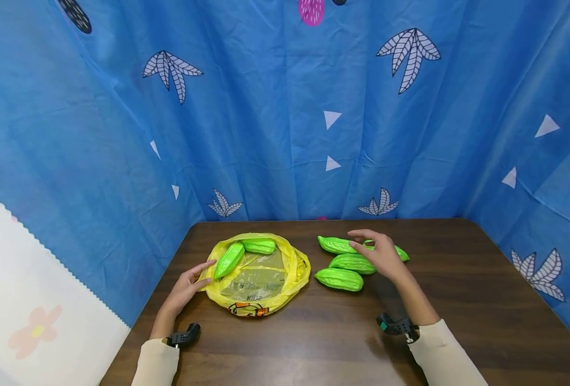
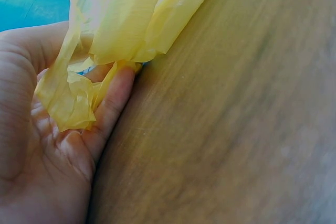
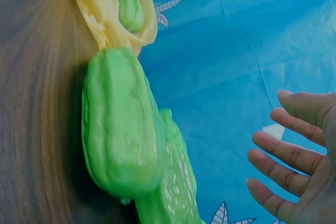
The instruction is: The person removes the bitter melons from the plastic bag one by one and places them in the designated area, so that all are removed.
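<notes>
A yellow plastic bag (image 1: 294,284) lies with its mouth spread wide on the table, and two green bitter gourds (image 1: 229,260) rest inside it. My left hand (image 1: 182,289) holds the bag's left rim; in the left wrist view, a crumpled fold of the bag (image 2: 79,98) runs between thumb and fingers. To the right of the bag, several more bitter gourds (image 1: 339,279) lie close together. Over the far ones hovers my right hand (image 1: 383,258), fingers spread and nothing in them. It partly hides a gourd (image 1: 402,254). In the right wrist view, a gap separates the fingers from the nearest gourd (image 3: 123,124).
The dark wooden table (image 1: 314,343) ends at a blue patterned curtain (image 1: 285,134) behind and to the sides. A white cloth (image 1: 34,300) with a flower print hangs at the left. Each wrist wears a black camera band (image 1: 184,336).
</notes>
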